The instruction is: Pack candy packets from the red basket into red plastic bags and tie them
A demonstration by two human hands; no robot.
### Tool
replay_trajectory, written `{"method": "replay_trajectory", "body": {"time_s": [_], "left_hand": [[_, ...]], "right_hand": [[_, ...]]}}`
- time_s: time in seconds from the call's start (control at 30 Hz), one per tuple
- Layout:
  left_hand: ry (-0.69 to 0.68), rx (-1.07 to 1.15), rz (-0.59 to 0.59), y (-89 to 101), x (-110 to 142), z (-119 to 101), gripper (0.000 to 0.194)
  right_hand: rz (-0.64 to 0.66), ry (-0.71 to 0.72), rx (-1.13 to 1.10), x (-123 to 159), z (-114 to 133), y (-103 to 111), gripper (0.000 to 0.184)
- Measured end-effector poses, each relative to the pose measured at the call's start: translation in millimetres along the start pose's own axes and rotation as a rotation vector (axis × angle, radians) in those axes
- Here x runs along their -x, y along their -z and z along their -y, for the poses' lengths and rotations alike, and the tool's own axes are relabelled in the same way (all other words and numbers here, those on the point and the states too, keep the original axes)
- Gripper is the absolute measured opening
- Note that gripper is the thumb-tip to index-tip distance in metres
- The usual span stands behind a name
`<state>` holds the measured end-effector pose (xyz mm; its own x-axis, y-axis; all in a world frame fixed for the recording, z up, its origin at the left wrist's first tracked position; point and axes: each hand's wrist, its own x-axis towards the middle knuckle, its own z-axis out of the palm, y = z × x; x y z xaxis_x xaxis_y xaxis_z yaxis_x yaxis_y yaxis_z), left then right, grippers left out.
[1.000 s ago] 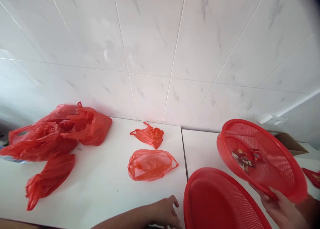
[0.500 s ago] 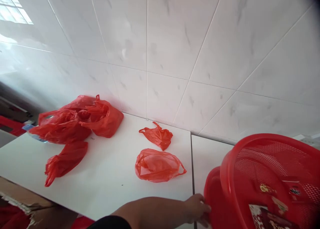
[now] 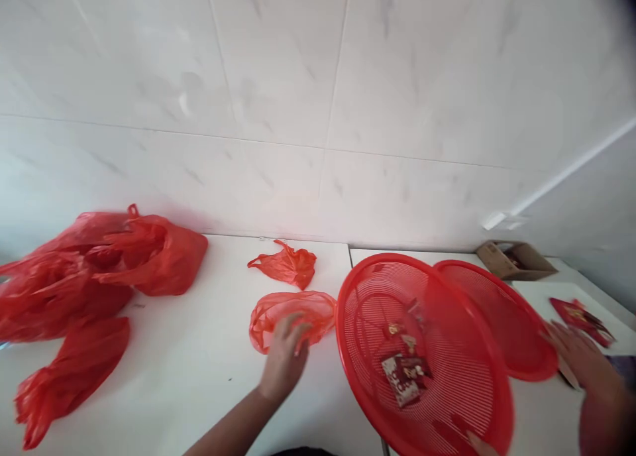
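A large red mesh plastic basket [image 3: 348,350] is tilted above the table, with several small snack packets [image 3: 405,376] inside. At its lower right rim are the fingers of my right hand [image 3: 481,444], closed on it; the rest of that hand is out of frame. My left hand [image 3: 289,356] is over the table with its fingers apart, in front of an opened red plastic bag [image 3: 318,305] lying flat. Behind that bag lies a smaller crumpled red plastic bag [image 3: 293,267]. A second red basket [image 3: 497,303] is behind the first.
Another hand [image 3: 571,350], apparently another person's, reaches the second basket from the right. Filled red plastic bags [image 3: 171,257] stand at the left on the white table [image 3: 179,376]. At the right are a cardboard box [image 3: 497,264] and a white tray [image 3: 536,293] with red packets.
My left hand has left the red baskets and moved left to the flat bag. The two baskets have come apart, the front one tilted. The view has turned right, showing the box and tray.
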<state>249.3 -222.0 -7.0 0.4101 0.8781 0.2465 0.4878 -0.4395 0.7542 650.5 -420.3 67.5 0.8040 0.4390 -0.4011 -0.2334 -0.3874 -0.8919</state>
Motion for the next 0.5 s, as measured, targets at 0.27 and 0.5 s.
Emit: {"method": "replay_trajectory", "body": {"time_s": [0.27,0.5], "left_hand": [[0.413,-0.187,-0.224,49.4,3.4,65.5,0.084],[0.87,0.255,-0.053,54.2,3.8,63.2,0.094]], "right_hand": [[-0.069,-0.367,-0.451,80.8,-146.4,-86.8,0.037],[-0.164,-0.177,-0.092,55.5,-148.2,-75.9,0.063]]}}
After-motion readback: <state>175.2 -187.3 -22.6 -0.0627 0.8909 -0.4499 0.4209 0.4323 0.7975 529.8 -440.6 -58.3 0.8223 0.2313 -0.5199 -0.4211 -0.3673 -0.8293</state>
